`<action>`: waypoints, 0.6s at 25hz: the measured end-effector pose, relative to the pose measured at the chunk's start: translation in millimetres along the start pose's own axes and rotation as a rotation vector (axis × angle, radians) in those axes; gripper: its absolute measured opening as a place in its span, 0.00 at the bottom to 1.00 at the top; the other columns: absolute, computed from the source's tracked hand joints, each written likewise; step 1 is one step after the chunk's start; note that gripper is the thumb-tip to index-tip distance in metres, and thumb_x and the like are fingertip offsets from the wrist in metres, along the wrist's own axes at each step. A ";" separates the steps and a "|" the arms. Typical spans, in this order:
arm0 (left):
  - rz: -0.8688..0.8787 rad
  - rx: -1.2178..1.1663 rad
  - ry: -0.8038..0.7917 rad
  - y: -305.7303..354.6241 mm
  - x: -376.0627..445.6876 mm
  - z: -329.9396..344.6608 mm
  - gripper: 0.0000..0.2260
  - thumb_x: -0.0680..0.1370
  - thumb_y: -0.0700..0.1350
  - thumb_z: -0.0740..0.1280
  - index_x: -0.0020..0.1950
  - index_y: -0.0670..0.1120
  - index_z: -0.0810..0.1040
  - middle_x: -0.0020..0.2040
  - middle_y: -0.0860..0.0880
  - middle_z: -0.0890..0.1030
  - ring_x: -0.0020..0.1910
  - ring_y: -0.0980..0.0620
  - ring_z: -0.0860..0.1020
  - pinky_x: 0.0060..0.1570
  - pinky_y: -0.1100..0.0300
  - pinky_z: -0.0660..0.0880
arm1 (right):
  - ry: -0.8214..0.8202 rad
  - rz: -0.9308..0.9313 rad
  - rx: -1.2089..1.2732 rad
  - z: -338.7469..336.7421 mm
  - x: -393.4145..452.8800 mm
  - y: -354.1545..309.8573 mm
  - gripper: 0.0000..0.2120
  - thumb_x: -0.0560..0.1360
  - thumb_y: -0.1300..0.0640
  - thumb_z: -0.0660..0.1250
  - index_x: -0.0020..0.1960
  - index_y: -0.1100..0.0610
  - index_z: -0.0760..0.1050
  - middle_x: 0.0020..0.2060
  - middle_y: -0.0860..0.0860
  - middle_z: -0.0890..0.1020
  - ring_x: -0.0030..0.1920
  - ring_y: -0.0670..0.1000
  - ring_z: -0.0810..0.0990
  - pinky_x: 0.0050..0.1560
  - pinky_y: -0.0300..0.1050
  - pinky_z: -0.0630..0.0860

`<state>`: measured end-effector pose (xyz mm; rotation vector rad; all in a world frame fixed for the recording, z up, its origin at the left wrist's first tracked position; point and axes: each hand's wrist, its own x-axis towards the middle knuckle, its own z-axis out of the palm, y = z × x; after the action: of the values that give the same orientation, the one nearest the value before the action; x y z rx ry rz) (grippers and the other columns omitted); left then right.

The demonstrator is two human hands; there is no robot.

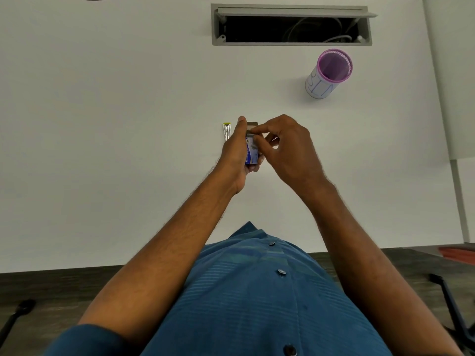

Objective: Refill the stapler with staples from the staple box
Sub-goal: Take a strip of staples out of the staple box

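**An office workstation**

The setting reads as an office. A broad, plain white desk (128,98) fills most of the view, and set into its far side is a grey rectangular cable hatch (291,24) with its flap raised, white cables showing in the dark well. A cylindrical pen holder with a purple rim and white paper-wrapped side (327,73) stands near it. Below the desk's front edge lies dark wood-look flooring (51,291), with the dark legs of a chair base (452,304) at the right.

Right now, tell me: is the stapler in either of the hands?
No, the stapler lies on the table beside the left hand.
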<state>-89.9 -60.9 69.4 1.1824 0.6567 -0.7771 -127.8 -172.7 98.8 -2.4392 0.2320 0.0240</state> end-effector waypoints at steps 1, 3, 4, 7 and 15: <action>-0.008 -0.004 -0.003 -0.3 0.2 -0.2 0.20 0.82 0.64 0.58 0.52 0.50 0.81 0.43 0.48 0.87 0.37 0.54 0.84 0.31 0.63 0.79 | -0.010 -0.003 0.000 0.1 1.2 0.5 0.10 0.79 0.52 0.70 0.59 0.51 0.83 0.54 0.49 0.82 0.46 0.46 0.80 0.52 0.41 0.80; -0.011 0.006 -0.002 0.4 -0.2 0.2 0.22 0.82 0.65 0.57 0.56 0.50 0.80 0.53 0.44 0.86 0.45 0.50 0.83 0.32 0.62 0.78 | -0.012 0.005 0.011 1.0 3.2 2.0 0.09 0.80 0.53 0.69 0.58 0.50 0.83 0.54 0.48 0.82 0.47 0.46 0.80 0.52 0.41 0.80; -0.009 0.010 -0.004 0.9 -0.6 0.6 0.22 0.82 0.65 0.57 0.56 0.50 0.80 0.56 0.43 0.86 0.47 0.49 0.83 0.33 0.62 0.78 | -0.002 0.009 0.017 1.9 3.6 2.8 0.08 0.80 0.53 0.69 0.58 0.50 0.83 0.54 0.48 0.82 0.46 0.45 0.80 0.51 0.41 0.80; -0.010 0.006 -0.013 1.8 -1.2 2.2 0.21 0.82 0.65 0.57 0.51 0.51 0.81 0.53 0.43 0.86 0.44 0.49 0.82 0.33 0.61 0.77 | 0.060 0.005 0.047 4.8 2.7 4.1 0.07 0.80 0.53 0.68 0.57 0.50 0.82 0.53 0.46 0.81 0.44 0.43 0.78 0.48 0.36 0.77; -0.044 -0.003 -0.036 2.6 -4.2 2.8 0.22 0.82 0.65 0.56 0.46 0.51 0.81 0.38 0.49 0.85 0.33 0.52 0.79 0.34 0.60 0.75 | 0.138 -0.075 0.025 6.8 -4.8 1.6 0.07 0.81 0.53 0.66 0.57 0.53 0.80 0.52 0.49 0.82 0.44 0.44 0.79 0.45 0.33 0.74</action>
<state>-90.0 -62.4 75.0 1.1521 0.6560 -0.8318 -132.5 -168.8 92.9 -2.4255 0.2005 -0.1793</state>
